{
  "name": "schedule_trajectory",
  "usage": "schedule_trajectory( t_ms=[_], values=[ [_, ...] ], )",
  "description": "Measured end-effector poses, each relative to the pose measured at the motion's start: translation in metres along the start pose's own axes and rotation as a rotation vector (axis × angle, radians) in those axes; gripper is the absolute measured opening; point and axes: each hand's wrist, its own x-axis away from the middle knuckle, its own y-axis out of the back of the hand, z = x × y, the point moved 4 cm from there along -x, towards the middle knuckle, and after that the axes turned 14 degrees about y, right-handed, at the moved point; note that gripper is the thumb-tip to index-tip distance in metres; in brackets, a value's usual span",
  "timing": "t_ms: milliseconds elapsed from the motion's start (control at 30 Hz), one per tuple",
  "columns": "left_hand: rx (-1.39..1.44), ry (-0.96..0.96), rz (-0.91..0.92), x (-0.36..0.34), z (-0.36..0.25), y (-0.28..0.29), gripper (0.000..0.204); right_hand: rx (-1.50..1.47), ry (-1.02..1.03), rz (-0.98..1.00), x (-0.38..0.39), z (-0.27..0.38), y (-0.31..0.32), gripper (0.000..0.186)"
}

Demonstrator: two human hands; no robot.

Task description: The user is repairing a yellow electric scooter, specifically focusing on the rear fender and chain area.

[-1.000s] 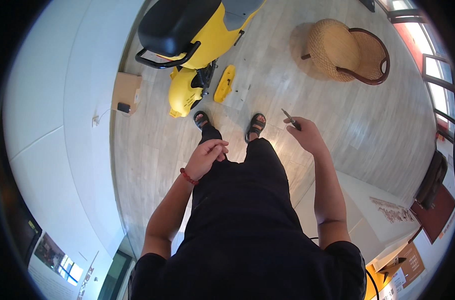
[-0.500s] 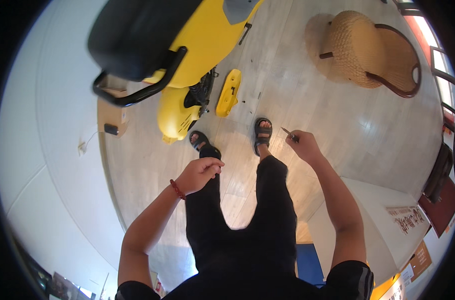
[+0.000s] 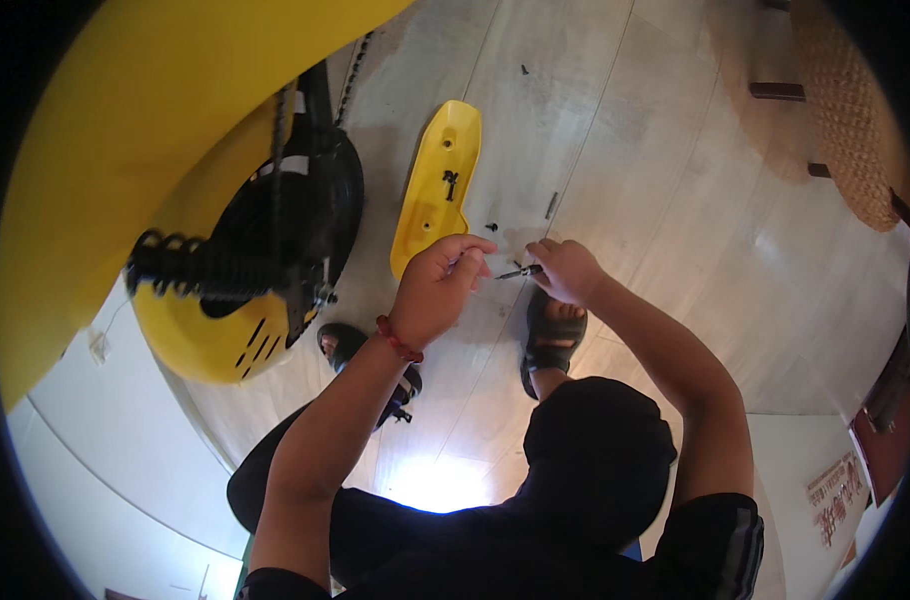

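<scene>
Head view: right hand (image 3: pixel 571 273) grasps a slim tool (image 3: pixel 521 271); left hand (image 3: pixel 435 295) curls nearby, its grip unclear.

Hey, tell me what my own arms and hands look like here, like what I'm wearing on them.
Short black sleeves, with grey stripes visible on the right one. Your left hand has a red, beaded-looking bracelet at the wrist; your right hand shows none. Neither is gloved.
</scene>
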Motion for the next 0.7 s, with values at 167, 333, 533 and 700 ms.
schedule_trajectory(
  t_ms=[167,333,533,700],
  values=[
    [0.034,0.01,0.008,-0.049,0.036,0.005,0.019,0.113,0.142,-0.088,-0.017,-0.012,-0.042,0.035],
    [-0.026,0.048,-0.018,-0.056,0.056,0.004,0.017,0.188,0.145,-0.119,-0.02,-0.011,-0.061,0.02],
    [-0.033,0.05,-0.107,-0.057,0.052,0.018,0.017,-0.018,0.037,-0.149,-0.022,-0.012,-0.041,0.015],
    [0.178,-0.065,-0.127,-0.069,0.024,0.026,0.019,-0.752,-0.187,-0.552,-0.045,-0.016,0.043,0.013]
  ],
)
